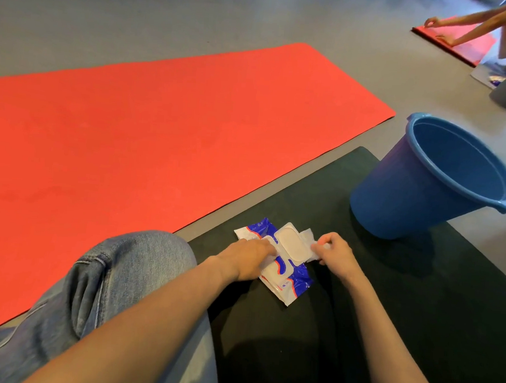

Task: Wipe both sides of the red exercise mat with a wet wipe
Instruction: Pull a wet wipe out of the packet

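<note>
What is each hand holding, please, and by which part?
The right hand pinches the wet wipe by its free end; left hand presses the packet down.

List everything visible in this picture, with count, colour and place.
red exercise mat: 1, red, flat on floor, left and centre
black mat: 1, black, under the person
wet wipe pack: 1, blue and white, on black mat, lid open
wet wipe: 1, white, at pack's right edge
bucket: 1, blue, upright, right, on black mat
second red mat: 1, red, far top right, another person's hands on it
leg in jeans: 1, blue, lower left
left grip: 1, presses on pack
right grip: 1, pinches wet wipe
</note>
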